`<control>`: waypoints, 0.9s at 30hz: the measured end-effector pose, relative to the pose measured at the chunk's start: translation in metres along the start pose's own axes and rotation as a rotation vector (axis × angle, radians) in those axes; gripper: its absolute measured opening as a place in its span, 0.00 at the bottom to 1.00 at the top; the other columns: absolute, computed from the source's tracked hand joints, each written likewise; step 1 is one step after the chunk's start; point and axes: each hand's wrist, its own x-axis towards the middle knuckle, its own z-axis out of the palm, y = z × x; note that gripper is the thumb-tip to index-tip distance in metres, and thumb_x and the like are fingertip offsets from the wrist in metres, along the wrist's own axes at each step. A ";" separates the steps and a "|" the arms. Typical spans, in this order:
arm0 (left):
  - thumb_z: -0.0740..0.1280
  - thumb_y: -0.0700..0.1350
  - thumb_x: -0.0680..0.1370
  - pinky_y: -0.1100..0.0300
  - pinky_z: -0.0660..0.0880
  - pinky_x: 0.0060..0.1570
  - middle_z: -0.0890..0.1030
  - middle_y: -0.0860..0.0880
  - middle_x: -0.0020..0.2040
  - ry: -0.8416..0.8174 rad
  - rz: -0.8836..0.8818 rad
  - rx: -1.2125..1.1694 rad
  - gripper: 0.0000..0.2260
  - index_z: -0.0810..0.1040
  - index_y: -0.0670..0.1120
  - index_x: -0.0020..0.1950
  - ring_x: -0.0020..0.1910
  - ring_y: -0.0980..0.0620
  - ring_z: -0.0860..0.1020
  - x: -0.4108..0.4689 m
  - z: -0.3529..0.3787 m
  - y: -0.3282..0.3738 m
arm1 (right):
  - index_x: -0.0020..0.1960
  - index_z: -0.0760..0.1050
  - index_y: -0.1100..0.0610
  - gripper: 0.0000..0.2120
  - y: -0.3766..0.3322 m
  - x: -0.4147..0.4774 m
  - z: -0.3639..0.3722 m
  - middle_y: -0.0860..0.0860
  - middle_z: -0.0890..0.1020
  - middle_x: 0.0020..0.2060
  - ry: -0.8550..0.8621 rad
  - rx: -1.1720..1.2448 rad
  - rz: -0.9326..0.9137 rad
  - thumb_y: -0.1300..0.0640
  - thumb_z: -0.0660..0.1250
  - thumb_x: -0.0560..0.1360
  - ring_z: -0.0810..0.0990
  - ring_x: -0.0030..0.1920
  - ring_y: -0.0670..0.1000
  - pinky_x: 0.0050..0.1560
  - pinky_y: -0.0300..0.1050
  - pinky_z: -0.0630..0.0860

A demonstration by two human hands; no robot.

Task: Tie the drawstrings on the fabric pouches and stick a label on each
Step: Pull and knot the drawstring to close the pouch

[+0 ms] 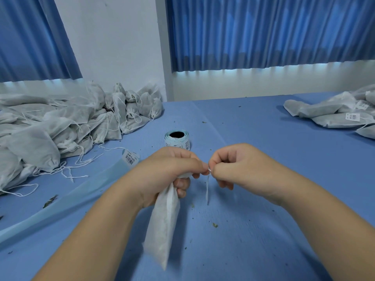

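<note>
My left hand [168, 171] grips the gathered neck of a white fabric pouch [164, 220], which hangs down toward me above the blue table. My right hand [233, 167] pinches the pouch's white drawstring [207, 187] just right of the neck; a loose end of the string dangles below the fingers. A roll of barcode labels [177, 138] stands on the table just beyond my hands. Its pale blue backing strip [67, 201] trails to the left front, with one label [130, 157] on it.
A large heap of untied white pouches [60, 126] with loose strings fills the left side of the blue table [263, 199]. A smaller pile of labelled pouches [341, 114] lies at the far right. Bits of dried herb are scattered on the cloth. Blue curtains hang behind.
</note>
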 end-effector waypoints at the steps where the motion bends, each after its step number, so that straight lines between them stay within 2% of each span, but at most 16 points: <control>1: 0.73 0.43 0.65 0.64 0.65 0.24 0.72 0.50 0.30 0.019 0.006 0.000 0.04 0.80 0.47 0.31 0.21 0.55 0.63 0.000 0.000 0.000 | 0.31 0.77 0.51 0.07 0.000 0.000 0.000 0.45 0.77 0.26 -0.002 -0.001 0.003 0.49 0.64 0.58 0.74 0.29 0.44 0.39 0.45 0.72; 4: 0.74 0.43 0.65 0.63 0.66 0.25 0.68 0.46 0.32 0.060 0.020 0.007 0.06 0.78 0.47 0.31 0.22 0.54 0.64 0.000 -0.001 -0.001 | 0.32 0.78 0.50 0.05 0.000 0.000 -0.001 0.46 0.78 0.27 0.006 0.010 0.005 0.51 0.64 0.61 0.75 0.31 0.46 0.39 0.45 0.73; 7: 0.75 0.41 0.70 0.63 0.67 0.25 0.72 0.49 0.32 0.079 0.041 -0.021 0.09 0.80 0.47 0.32 0.22 0.55 0.66 0.001 -0.002 -0.002 | 0.36 0.78 0.54 0.04 -0.001 0.000 -0.001 0.48 0.80 0.30 0.023 0.087 -0.020 0.58 0.67 0.69 0.80 0.33 0.47 0.38 0.43 0.74; 9: 0.72 0.42 0.74 0.62 0.67 0.25 0.74 0.50 0.32 0.091 0.045 -0.043 0.10 0.81 0.48 0.32 0.22 0.55 0.67 0.002 -0.003 -0.003 | 0.39 0.76 0.56 0.03 -0.001 -0.001 -0.002 0.49 0.81 0.32 0.031 0.151 -0.017 0.61 0.67 0.72 0.82 0.34 0.48 0.37 0.43 0.74; 14: 0.74 0.45 0.68 0.64 0.67 0.24 0.75 0.50 0.33 0.097 0.037 -0.108 0.05 0.81 0.46 0.34 0.22 0.55 0.67 0.002 -0.005 -0.002 | 0.41 0.73 0.57 0.07 -0.003 -0.002 -0.004 0.55 0.84 0.36 0.084 0.285 -0.010 0.62 0.71 0.72 0.84 0.36 0.52 0.35 0.42 0.75; 18: 0.72 0.42 0.74 0.64 0.67 0.25 0.74 0.50 0.33 0.124 0.033 -0.103 0.07 0.79 0.45 0.36 0.23 0.55 0.66 0.003 -0.004 -0.003 | 0.41 0.73 0.58 0.08 -0.006 -0.002 0.001 0.61 0.84 0.39 0.108 0.343 -0.037 0.64 0.73 0.71 0.85 0.38 0.53 0.34 0.40 0.76; 21: 0.71 0.43 0.75 0.63 0.67 0.25 0.74 0.49 0.34 0.131 0.037 -0.079 0.06 0.78 0.43 0.40 0.23 0.54 0.67 0.002 -0.002 -0.003 | 0.41 0.73 0.59 0.08 -0.006 -0.001 0.005 0.63 0.83 0.38 0.162 0.333 -0.042 0.67 0.72 0.72 0.84 0.35 0.51 0.33 0.39 0.77; 25: 0.74 0.46 0.74 0.59 0.66 0.31 0.70 0.44 0.39 0.190 0.069 0.069 0.07 0.80 0.45 0.39 0.25 0.53 0.68 0.001 0.001 -0.003 | 0.42 0.75 0.59 0.07 -0.005 0.000 0.007 0.55 0.80 0.31 0.232 0.286 -0.051 0.69 0.69 0.72 0.81 0.31 0.48 0.32 0.39 0.76; 27: 0.72 0.46 0.75 0.56 0.65 0.34 0.70 0.44 0.37 0.203 0.086 0.130 0.08 0.80 0.47 0.37 0.25 0.53 0.68 0.000 0.004 -0.002 | 0.41 0.78 0.57 0.08 -0.003 0.001 0.007 0.51 0.81 0.29 0.263 0.179 -0.059 0.69 0.68 0.71 0.81 0.31 0.47 0.33 0.38 0.77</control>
